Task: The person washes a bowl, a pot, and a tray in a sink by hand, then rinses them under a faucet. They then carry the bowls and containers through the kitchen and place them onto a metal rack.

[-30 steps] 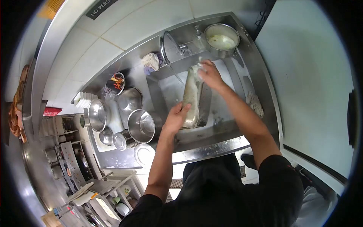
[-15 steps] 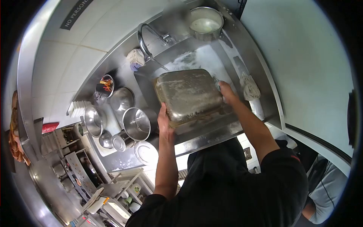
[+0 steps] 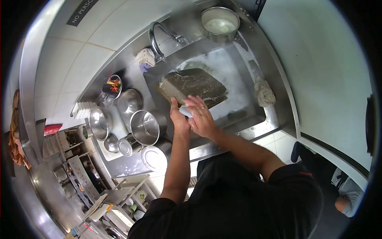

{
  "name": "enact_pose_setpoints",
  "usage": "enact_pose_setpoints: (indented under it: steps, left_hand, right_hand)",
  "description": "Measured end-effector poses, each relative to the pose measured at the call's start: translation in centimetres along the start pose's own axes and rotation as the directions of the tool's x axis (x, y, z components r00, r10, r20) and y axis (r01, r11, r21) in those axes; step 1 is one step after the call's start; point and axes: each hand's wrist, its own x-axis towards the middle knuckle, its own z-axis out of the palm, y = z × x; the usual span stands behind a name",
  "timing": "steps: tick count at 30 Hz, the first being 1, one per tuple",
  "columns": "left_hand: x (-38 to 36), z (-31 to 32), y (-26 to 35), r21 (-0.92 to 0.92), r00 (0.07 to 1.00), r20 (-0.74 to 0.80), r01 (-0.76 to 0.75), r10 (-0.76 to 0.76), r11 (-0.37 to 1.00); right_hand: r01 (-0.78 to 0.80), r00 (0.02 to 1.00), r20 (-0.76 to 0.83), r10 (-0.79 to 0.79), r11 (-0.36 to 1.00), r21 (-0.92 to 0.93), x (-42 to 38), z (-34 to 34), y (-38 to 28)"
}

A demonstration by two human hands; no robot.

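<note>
A rectangular metal pan [image 3: 195,85] is tilted in the sink, its underside and one side showing, under water running from the curved faucet [image 3: 153,42]. My left hand [image 3: 180,118] grips the pan at its near left edge. Beside it, my right hand [image 3: 200,118] presses a pale cloth or pad [image 3: 185,111] against the pan's near side. The fingers of my right hand are bent over this pad. White suds float in the water around the pan.
Left of the sink stand steel bowls [image 3: 100,123], a deep pot [image 3: 145,127] and a lidded container [image 3: 125,147]. A pot of cloudy liquid [image 3: 220,24] is at the back corner. A mesh cloth [image 3: 264,92] lies on the right rim. Another person's arm [image 3: 345,202] shows at the lower right.
My right hand has moved left from the pan's right side to beside my left hand, with the pad. The pan has tilted and sits lower in the sink. The other person has shifted.
</note>
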Motion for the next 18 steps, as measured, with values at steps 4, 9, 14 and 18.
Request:
enact_pose_setpoints:
  steps: [4,9,14,18]
  left_hand:
    - [-4.0,4.1,0.9,0.32,0.989,0.016,-0.147,0.15,0.936]
    - [-8.9,5.1,4.2,0.275,0.999,0.025,-0.028,0.022,0.961]
    - [-8.8,4.9,5.3,0.206,0.997,0.002,-0.07,0.071,0.976]
    - [-4.9,2.4,3.2,0.237,0.997,0.01,-0.082,0.082,0.968]
  right_hand:
    - [-0.067,0.996,0.066,0.055,0.981,0.182,5.3,-0.4,2.7]
    - [-0.425,0.903,-0.045,0.427,0.904,0.048,6.5,-0.2,13.7]
    - [-0.714,0.689,-0.204,0.696,0.7,-0.024,1.4,0.0,18.4]
    - [-0.277,0.957,-0.07,0.282,0.958,0.071,1.2,1.3,6.6]
